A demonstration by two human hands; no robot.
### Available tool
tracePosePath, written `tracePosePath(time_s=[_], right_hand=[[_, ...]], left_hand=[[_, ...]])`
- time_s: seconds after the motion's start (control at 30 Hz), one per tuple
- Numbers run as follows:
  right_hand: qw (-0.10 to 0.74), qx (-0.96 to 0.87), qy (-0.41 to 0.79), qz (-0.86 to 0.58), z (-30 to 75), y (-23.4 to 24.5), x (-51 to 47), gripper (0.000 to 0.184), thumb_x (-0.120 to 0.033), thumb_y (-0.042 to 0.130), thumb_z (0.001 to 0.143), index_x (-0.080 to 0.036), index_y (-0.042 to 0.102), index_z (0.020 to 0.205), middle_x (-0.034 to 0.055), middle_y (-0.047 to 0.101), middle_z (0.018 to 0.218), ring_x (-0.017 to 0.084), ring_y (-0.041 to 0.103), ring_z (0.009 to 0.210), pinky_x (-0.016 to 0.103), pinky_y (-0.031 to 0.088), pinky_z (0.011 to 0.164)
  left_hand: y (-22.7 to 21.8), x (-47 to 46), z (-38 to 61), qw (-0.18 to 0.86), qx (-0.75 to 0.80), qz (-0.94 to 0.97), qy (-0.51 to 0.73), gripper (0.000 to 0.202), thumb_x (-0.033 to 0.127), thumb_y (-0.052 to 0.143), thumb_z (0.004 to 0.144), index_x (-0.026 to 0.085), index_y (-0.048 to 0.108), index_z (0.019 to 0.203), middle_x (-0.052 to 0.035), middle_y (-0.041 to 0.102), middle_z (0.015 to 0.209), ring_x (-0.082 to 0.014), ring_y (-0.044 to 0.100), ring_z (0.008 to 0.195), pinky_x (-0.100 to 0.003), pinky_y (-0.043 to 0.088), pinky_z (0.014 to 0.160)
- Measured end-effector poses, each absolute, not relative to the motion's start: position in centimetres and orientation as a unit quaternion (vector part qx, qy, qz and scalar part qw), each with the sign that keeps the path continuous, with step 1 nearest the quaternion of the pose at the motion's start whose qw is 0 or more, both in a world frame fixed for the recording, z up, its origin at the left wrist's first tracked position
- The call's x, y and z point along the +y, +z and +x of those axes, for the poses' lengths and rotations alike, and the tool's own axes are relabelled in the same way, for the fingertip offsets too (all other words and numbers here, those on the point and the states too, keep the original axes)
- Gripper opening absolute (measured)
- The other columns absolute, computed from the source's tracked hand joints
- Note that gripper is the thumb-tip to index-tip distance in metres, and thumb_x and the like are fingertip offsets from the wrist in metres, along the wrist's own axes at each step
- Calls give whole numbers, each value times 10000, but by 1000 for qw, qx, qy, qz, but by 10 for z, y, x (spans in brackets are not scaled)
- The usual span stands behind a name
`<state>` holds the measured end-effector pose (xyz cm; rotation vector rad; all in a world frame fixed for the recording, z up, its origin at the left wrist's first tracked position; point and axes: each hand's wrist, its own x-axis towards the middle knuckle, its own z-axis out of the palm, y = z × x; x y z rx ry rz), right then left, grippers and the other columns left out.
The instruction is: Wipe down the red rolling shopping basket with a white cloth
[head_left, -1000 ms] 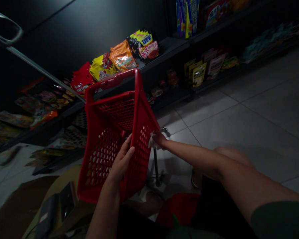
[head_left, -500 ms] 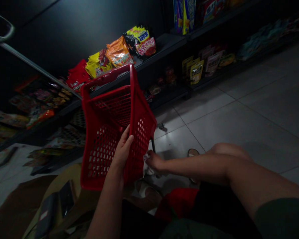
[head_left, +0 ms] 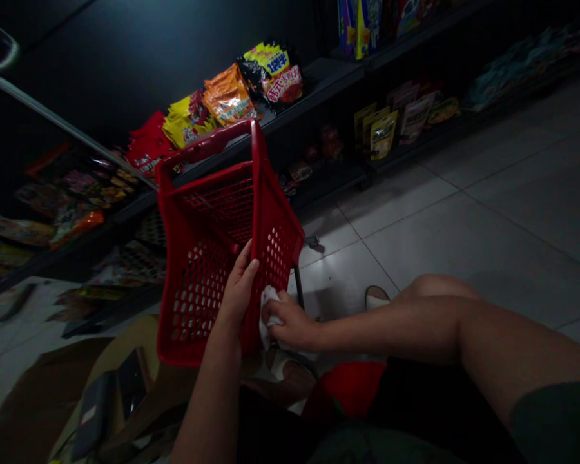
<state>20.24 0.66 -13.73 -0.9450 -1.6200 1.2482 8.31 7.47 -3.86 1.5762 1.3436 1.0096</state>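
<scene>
I hold a red perforated plastic shopping basket [head_left: 207, 245] tipped up on its side in front of me. My left hand [head_left: 239, 290] grips its near rim, fingers wrapped over the edge. My right hand [head_left: 290, 322] is closed on a small white cloth [head_left: 267, 308] pressed against the basket's outer right wall, low down near the rim. My bare knee [head_left: 435, 290] rises to the right of the hands.
Dark shelves with snack bags [head_left: 227, 100] run behind the basket, lower shelves [head_left: 386, 132] further right. A metal pole [head_left: 67, 129] slants at the left. Brown cardboard [head_left: 43, 393] and a dark flat item [head_left: 125, 393] lie at lower left. Pale floor tiles [head_left: 464, 219] spread right.
My right hand with the cloth slid down the basket's outer wall from its upper corner to the lower part, then inward toward my left hand. The basket dropped slightly.
</scene>
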Motion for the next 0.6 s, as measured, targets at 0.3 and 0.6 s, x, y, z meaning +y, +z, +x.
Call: tracePosePath(time_s=[0.3, 0.6], right_hand=[[514, -502, 485, -498, 225, -113, 99, 450, -139, 583, 765, -210, 468, 1195, 48, 550, 1153, 202, 525, 1090, 390, 401, 1031], [410, -695, 529, -264, 214, -103, 6, 366, -122, 650, 680, -228, 556, 1018, -7, 564, 988, 174, 543, 947, 308, 459, 885]], left_hand=[[-44, 77, 82, 450, 522, 599, 407, 607, 425, 565, 910, 276, 420, 1482, -29, 440, 1546, -237, 399, 1424, -396, 306, 1194], [-45, 83, 75, 401, 531, 626, 407, 543, 368, 569, 910, 286, 485, 1440, 5, 437, 1548, -201, 335, 1459, -363, 190, 1239]])
